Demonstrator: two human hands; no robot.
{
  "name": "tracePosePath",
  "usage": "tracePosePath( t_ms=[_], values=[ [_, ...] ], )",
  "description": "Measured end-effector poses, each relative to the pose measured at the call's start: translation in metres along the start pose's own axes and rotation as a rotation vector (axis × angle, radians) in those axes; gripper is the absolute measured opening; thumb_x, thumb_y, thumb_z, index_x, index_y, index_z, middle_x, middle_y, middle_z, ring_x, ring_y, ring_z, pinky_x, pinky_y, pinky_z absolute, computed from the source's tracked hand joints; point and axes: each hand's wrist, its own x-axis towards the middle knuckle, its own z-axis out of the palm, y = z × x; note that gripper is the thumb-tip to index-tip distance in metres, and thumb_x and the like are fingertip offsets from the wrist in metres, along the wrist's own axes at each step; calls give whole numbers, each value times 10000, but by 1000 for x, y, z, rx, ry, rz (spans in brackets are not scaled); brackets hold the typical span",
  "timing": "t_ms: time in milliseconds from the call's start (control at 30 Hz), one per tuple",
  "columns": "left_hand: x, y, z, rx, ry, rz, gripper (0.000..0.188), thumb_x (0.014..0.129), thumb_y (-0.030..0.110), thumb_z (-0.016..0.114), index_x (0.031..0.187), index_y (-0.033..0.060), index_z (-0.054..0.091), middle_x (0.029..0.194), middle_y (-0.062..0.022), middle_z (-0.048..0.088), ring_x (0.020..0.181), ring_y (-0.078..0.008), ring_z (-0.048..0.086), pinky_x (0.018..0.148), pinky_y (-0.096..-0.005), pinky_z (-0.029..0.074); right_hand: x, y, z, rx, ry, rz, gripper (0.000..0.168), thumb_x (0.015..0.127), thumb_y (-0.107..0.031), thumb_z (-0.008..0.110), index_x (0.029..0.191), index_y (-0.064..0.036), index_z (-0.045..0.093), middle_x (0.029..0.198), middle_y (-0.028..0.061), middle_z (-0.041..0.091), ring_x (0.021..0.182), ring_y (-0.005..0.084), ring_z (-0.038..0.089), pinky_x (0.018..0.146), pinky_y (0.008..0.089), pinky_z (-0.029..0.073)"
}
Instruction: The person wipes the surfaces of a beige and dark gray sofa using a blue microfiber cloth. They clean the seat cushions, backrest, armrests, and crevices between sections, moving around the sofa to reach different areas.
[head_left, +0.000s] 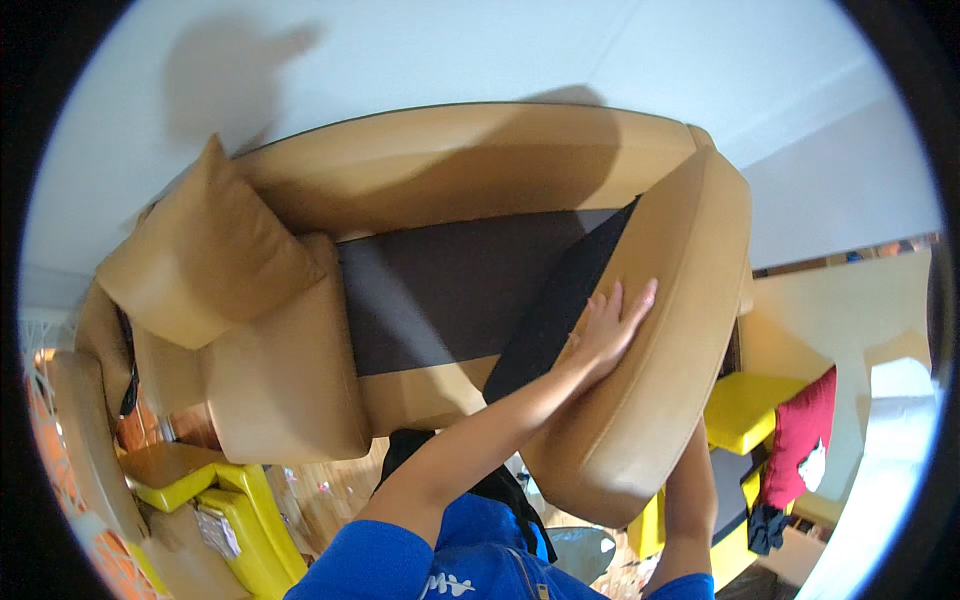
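Observation:
A large tan leather seat cushion is tilted up on edge at the right end of a tan sofa. My left hand lies flat on its near face, fingers spread. My right forearm passes behind the cushion's outer side, and the hand itself is hidden there. Dark fabric covers the cushion's underside and the bare sofa base beside it. On the left, another seat cushion stays in place, with a square tan throw pillow leaning on it.
Behind the sofa runs a pale wall bearing shadows. Yellow-trimmed seating stands at lower left. To the right is more yellow seating with a red pillow. A rounded glass tabletop is close to my body, above the wooden floor.

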Motion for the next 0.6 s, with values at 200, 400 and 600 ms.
tracePosePath(
  t_ms=[200,400,600],
  values=[
    [-81,-10,24,13,267,128,997,864,663,399,1443,-69,50,1493,-301,104,1413,-373,75,1127,-475,102,24,-38,7,-163,-74,-19,491,943,-397,463,1245,-17,540,1170,114,596,1040,195,560,918,330,435],
    [-118,-17,27,-223,654,445,932,869,503,521,1460,-22,26,1499,-294,78,1413,-391,41,1107,-533,60,38,-73,16,-289,-190,-107,487,939,-397,475,1231,-16,554,1157,113,603,1028,188,563,912,322,436],
    [-98,-81,62,-875,780,611,698,960,403,367,1482,57,58,1530,-133,135,1388,-260,175,1126,-392,169,7,-116,56,-416,-463,-254,483,934,-397,486,1217,-14,569,1144,112,610,1016,182,566,906,314,436]
  ],
)
